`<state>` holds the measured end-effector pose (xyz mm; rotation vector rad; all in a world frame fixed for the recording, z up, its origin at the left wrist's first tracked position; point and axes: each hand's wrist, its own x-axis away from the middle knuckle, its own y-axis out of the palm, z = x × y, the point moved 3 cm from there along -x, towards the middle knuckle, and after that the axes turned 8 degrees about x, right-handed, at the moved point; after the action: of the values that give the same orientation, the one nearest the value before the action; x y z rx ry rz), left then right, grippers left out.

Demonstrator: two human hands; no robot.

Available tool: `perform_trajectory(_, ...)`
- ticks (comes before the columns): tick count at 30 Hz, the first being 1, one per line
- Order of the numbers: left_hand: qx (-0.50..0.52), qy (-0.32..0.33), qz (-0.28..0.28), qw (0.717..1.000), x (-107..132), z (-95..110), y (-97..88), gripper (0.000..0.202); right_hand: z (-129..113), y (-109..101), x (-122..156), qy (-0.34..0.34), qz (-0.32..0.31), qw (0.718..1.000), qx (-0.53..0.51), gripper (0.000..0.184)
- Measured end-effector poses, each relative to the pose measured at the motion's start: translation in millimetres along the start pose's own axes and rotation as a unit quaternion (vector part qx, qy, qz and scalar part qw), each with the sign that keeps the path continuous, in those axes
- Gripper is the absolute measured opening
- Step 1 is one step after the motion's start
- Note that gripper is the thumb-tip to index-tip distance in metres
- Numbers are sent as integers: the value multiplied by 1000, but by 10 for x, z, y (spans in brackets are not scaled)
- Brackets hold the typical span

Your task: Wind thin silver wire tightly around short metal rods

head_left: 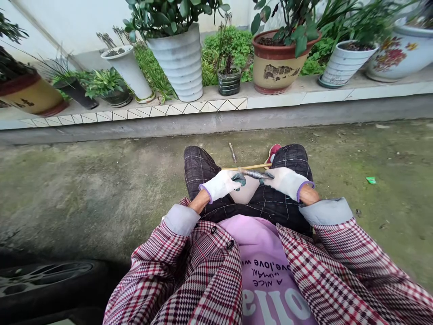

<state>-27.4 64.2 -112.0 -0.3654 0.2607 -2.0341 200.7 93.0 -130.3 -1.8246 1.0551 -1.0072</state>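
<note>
My right hand [283,181], in a white glove with grey fingertips and a purple cuff, is closed on the right end of a short dark rod [253,174] that looks wound with something silvery. My left hand [224,184], gloved alike, has its fingers curled together just below the rod's left end. What those fingers hold, if anything, is too small to make out. A thin yellowish stick [246,167] runs crosswise behind the rod, between my knees. Below the hands a smooth pale object [246,192] shows between my thighs; its kind is unclear.
A short greyish stick [232,152] lies on the concrete ground [135,180] beyond my knees. Potted plants stand along a tiled ledge [223,106], including a tall white pot [179,63]. A green wrapper [371,180] lies at right, a wheel [47,280] at lower left.
</note>
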Motion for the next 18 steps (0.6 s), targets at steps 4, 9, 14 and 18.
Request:
perform_trajectory(4, 58, -27, 12, 998, 15, 8, 44, 20, 19, -102, 60, 27, 32, 978, -204, 33)
perform_trajectory(9, 85, -23, -1, 996, 19, -30, 68, 25, -206, -86, 225, -18, -108, 893, -436, 42)
perform_trajectory(14, 60, 27, -25, 997, -13, -43, -1, 20, -412, -38, 338, -74, -248, 904, -341, 31)
perform_trajectory(18, 16, 44, -67, 997, -23, -1, -26, 19, -480, 31, 336, -119, -242, 949, -160, 22)
